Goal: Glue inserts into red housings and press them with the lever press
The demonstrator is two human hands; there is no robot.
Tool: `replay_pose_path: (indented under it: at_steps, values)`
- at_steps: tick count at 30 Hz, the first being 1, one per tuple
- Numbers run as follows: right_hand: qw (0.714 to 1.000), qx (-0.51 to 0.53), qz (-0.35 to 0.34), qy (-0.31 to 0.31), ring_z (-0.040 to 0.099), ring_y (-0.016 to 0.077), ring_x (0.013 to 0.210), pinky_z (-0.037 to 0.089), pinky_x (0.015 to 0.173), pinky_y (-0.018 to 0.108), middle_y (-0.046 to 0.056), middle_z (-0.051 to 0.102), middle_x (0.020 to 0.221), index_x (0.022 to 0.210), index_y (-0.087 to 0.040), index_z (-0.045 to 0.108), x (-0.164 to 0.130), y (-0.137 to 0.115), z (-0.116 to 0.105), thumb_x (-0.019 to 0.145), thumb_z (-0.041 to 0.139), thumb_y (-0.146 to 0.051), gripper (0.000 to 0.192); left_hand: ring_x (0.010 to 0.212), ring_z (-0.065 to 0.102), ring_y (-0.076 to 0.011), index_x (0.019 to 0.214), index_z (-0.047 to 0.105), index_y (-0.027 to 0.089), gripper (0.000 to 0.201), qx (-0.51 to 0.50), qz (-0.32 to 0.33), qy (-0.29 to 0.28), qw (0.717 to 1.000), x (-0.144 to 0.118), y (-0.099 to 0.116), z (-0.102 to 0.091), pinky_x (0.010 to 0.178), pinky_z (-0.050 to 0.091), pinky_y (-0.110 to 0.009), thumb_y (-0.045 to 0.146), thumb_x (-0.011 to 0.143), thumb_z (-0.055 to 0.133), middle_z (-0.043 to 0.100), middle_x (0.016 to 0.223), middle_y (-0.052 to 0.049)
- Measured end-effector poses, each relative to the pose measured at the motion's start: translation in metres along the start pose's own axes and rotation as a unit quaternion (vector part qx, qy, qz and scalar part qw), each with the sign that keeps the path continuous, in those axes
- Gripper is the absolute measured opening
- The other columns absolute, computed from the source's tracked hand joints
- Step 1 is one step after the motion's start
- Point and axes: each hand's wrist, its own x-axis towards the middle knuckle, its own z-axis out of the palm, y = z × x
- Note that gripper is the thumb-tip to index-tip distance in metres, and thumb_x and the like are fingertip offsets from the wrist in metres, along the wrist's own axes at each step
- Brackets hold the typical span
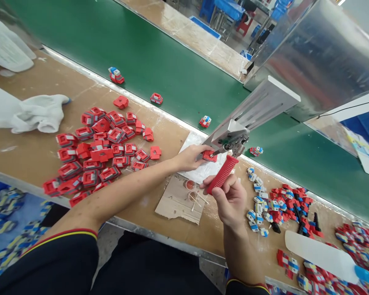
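Brown and worn, the desk (30, 151) runs beside a green belt (160, 61) along its far edge. Near the left edge lies a white cloth glove (38, 112). Next to it sits a big pile of red pieces (98, 149). Past the pile, the left hand (190, 157) has its grip pinched on one red piece (209, 156), held under a metal press (233, 137) near the far edge. Just beside it, the right hand (230, 200) has its grip closed around the red handle (223, 174) of the press. Toward the right edge lie little blue and white pieces (258, 205) and more red ones mixed in.
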Motion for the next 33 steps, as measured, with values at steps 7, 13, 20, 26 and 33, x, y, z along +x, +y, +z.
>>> replay_pose_path:
  at_steps: [7,13,20,26,33]
  values:
    - [0.968,-0.250,-0.027,0.029,0.074,0.0241,0.079,0.056,0.068,0.037,0.004,0.072,0.077,0.068,-0.028,0.038,0.024,0.046,-0.016,0.096,0.065,-0.055,0.048,0.134,0.067,-0.0307,0.131,0.069,0.020,0.041,0.087,-0.022,-0.015,0.996,-0.002,0.002,0.001,0.114,0.044,-0.049,0.013,0.090,0.071,0.076,0.133,-0.013]
    - [0.959,-0.255,-0.065,0.108,0.076,0.0313,0.109,0.061,0.084,0.050,0.011,0.077,0.107,0.092,-0.029,0.063,-0.028,0.023,-0.062,0.101,0.061,-0.045,0.019,0.121,0.072,-0.0291,0.152,0.053,0.024,0.074,0.095,0.000,-0.091,0.991,0.010,-0.004,-0.071,0.102,0.055,-0.041,0.027,0.083,0.081,0.074,0.136,-0.013]
    - [0.939,-0.326,-0.060,0.097,0.077,0.0375,0.098,0.063,0.075,0.055,0.008,0.076,0.089,0.090,-0.033,0.067,-0.105,0.035,-0.072,0.101,0.059,-0.041,0.016,0.137,0.058,-0.0362,0.124,0.072,0.016,0.048,0.312,-0.258,0.086,0.910,0.070,-0.053,-0.195,0.124,0.033,-0.057,0.010,0.077,0.071,0.073,0.131,-0.015]
    - [0.939,-0.333,-0.061,0.064,0.078,0.0317,0.095,0.065,0.073,0.046,0.008,0.078,0.100,0.094,-0.031,0.068,-0.104,0.037,-0.052,0.099,0.063,-0.032,0.007,0.115,0.066,-0.0233,0.101,0.077,0.013,0.021,0.254,-0.261,0.085,0.927,0.091,-0.053,-0.179,0.119,0.044,-0.043,0.008,0.080,0.075,0.075,0.107,-0.005]
    - [0.928,-0.365,-0.058,-0.049,0.074,0.0223,0.085,0.063,0.072,0.035,0.008,0.077,0.108,0.118,-0.028,0.069,-0.082,0.055,-0.042,0.094,0.078,-0.032,0.026,0.091,0.075,-0.0111,0.140,0.059,0.023,0.069,-0.034,-0.008,0.219,0.975,-0.020,0.056,-0.130,0.085,0.062,-0.024,0.021,0.080,0.093,0.078,0.102,0.006]
